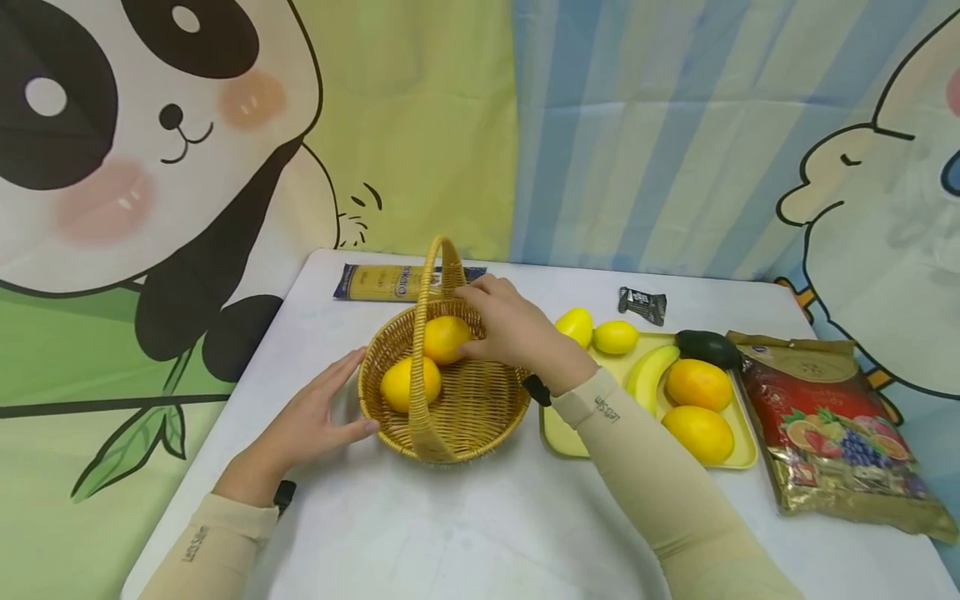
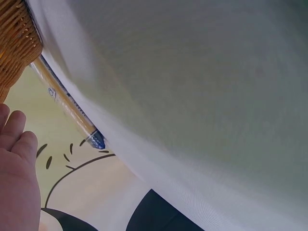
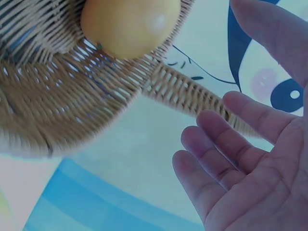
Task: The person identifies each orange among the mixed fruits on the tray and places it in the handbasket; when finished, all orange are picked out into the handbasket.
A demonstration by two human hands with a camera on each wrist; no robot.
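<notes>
A round wicker basket (image 1: 480, 408) with a tall arched handle (image 1: 420, 367) stands on the table, holding two round yellow-orange fruits, one nearer the back (image 1: 447, 339) and one at the left (image 1: 409, 384). My left hand (image 1: 318, 417) is at the basket's left side, fingertips right at the rim and thumb spread apart. Over the basket's back right part reaches my right hand (image 1: 510, 325), its thumb beside the rear fruit. In the right wrist view, the fingers of this hand (image 3: 240, 163) are extended with nothing between them, and a fruit (image 3: 130, 26) lies inside the wicker.
To the right, a yellow tray (image 1: 562, 437) carries a banana (image 1: 649, 377), a dark green avocado-like fruit (image 1: 707, 348) and several yellow or orange fruits. A red and gold bag (image 1: 832, 425) lies beyond it. Behind are a pasta packet (image 1: 375, 283) and a small black wrapper (image 1: 642, 305).
</notes>
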